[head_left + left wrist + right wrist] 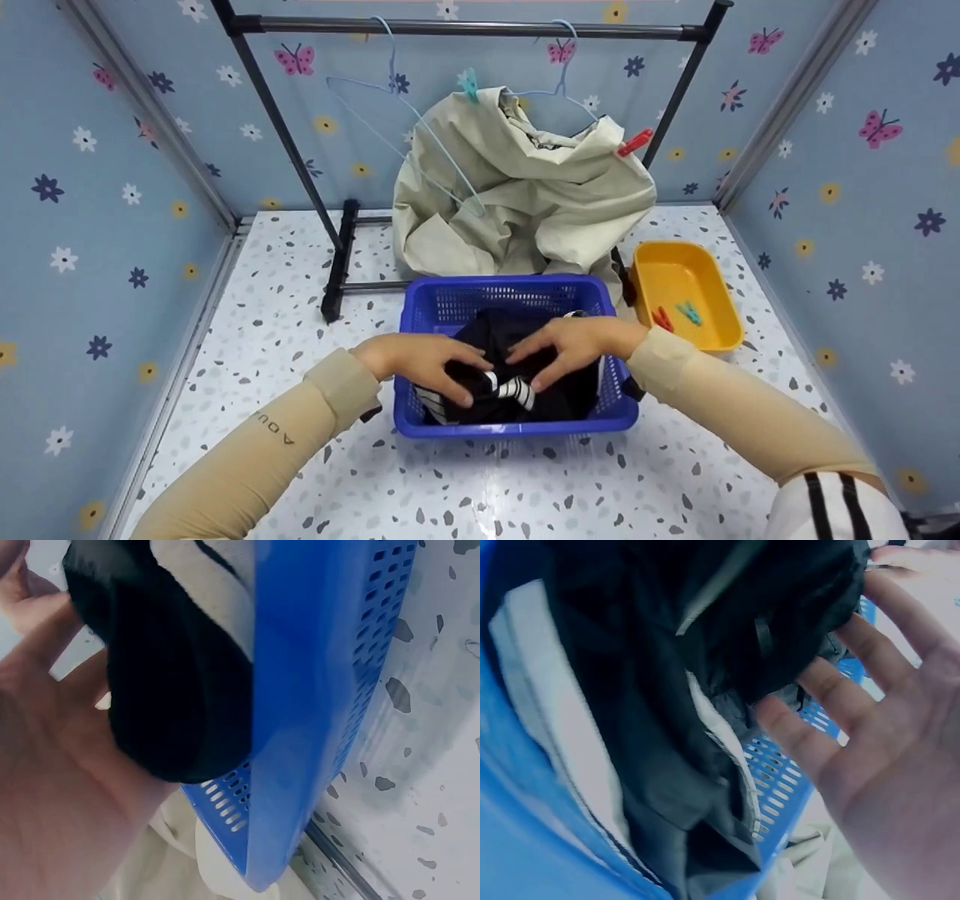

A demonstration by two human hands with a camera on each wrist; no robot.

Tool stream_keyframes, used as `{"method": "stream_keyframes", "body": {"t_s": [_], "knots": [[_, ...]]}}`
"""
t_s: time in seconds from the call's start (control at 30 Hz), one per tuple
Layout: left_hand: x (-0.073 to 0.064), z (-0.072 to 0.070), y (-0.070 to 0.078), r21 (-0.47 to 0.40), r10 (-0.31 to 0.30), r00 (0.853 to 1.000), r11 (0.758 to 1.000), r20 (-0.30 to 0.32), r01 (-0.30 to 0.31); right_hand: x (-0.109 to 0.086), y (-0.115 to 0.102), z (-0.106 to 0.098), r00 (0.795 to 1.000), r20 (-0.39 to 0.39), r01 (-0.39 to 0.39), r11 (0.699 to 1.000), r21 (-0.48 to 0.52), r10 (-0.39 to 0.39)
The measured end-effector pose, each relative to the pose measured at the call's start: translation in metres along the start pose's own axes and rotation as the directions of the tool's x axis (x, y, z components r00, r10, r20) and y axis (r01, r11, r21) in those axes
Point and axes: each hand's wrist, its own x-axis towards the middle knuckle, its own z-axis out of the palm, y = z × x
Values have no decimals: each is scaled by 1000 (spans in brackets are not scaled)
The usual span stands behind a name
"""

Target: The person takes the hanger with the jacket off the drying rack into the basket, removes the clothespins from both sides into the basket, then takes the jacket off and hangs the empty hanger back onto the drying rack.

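Observation:
A black garment with white striped trim [517,391] lies bunched in a blue perforated basket [517,430]. Both hands reach over it from either side. The left hand [427,361] has its thumb and index finger spread apart at the cloth. Black fabric [165,682] lies against that hand's palm side in the left wrist view, hiding part of the fingers. Opposite, the right hand [574,346] spreads its fingers over the bundle. In the right wrist view these fingers [832,690] are nearly straight, with their tips at the black cloth.
Behind the basket stands a dark clothes rack [465,28]. A beige garment [525,195] hangs there on a blue hanger, with a teal clip [469,84] and a red clip [635,142]. Beside it hangs a bare hanger [442,150]. A yellow tub [679,262] at right holds several clips.

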Motion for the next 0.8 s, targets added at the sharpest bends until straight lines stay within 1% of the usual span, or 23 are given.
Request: {"method": "stream_keyframes", "body": {"t_s": [0.07, 0.17, 0.23, 0.3, 0.43, 0.53, 0.6, 0.7, 0.77, 0.8], "knots": [[3, 0, 2, 31, -41, 997, 999, 64, 39, 2, 1, 4, 998, 53, -28, 999, -32, 29], [11, 1, 3, 125, -91, 987, 989, 136, 74, 7, 2, 9, 989, 124, -69, 995, -78, 78], [18, 2, 3, 183, -125, 979, 978, 159, 95, 11, 3, 11, 980, 158, -106, 989, -102, 122], [25, 2, 2, 220, -156, 972, 969, 174, 116, 14, 5, 11, 969, 180, -148, 982, -120, 168], [37, 1, -1, 246, -196, 961, 958, 197, 145, 20, 9, 11, 947, 217, -209, 966, -149, 238], [43, 0, -2, 236, -209, 954, 959, 215, 156, 24, 9, 11, 935, 246, -219, 962, -163, 254], [44, 0, -3, 230, -209, 953, 960, 220, 157, 25, 9, 11, 932, 257, -219, 961, -168, 257], [44, 0, -4, 223, -196, 957, 964, 212, 148, 25, 8, 10, 934, 252, -215, 962, -167, 253], [43, -1, -4, 212, -183, 964, 967, 192, 141, 24, 8, 8, 944, 228, -206, 966, -153, 238], [42, -2, -5, 205, -177, 968, 969, 176, 139, 22, 8, 7, 953, 208, -195, 970, -142, 222]]}}
